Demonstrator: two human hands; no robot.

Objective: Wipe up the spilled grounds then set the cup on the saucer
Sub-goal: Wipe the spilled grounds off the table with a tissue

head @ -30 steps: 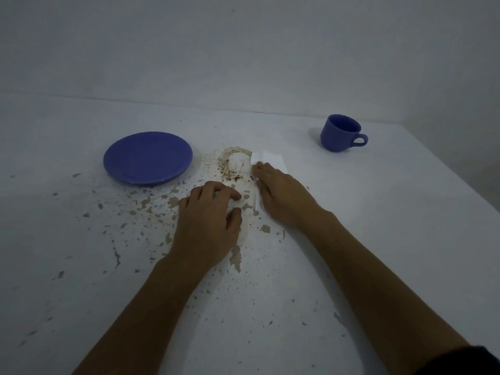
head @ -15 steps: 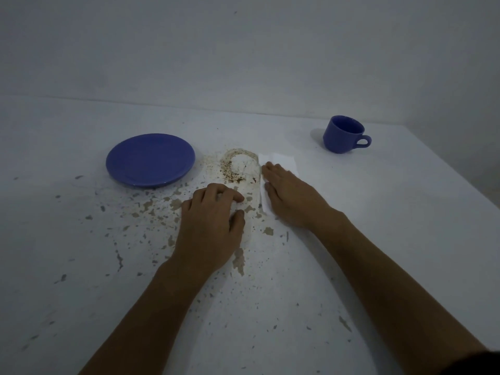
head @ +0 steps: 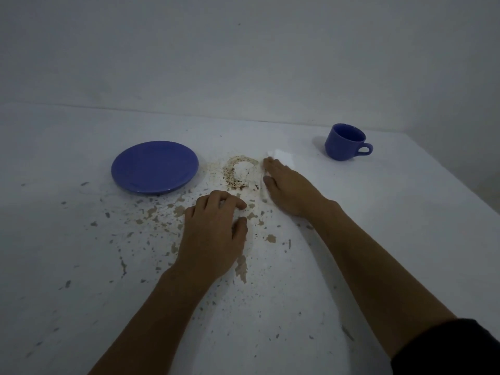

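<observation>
A ring of brown coffee grounds (head: 238,173) lies on the white table between the blue saucer (head: 154,167) at the left and my right hand (head: 290,188). My right hand lies flat on a white tissue (head: 282,157), pressing it to the table just right of the ring. The tissue's far corner shows past my fingertips. My left hand (head: 213,234) rests on the table in front of the ring, fingers curled, holding nothing. The blue cup (head: 345,142) stands upright at the far right, handle pointing right, apart from both hands.
The white table top (head: 378,239) has chipped, flaking paint with brown patches around my left hand. A pale wall runs along the table's far edge. The table's right edge falls away beyond the cup.
My right hand has slid the tissue a little to the right and back, away from the ring of grounds. My left hand has stayed in place.
</observation>
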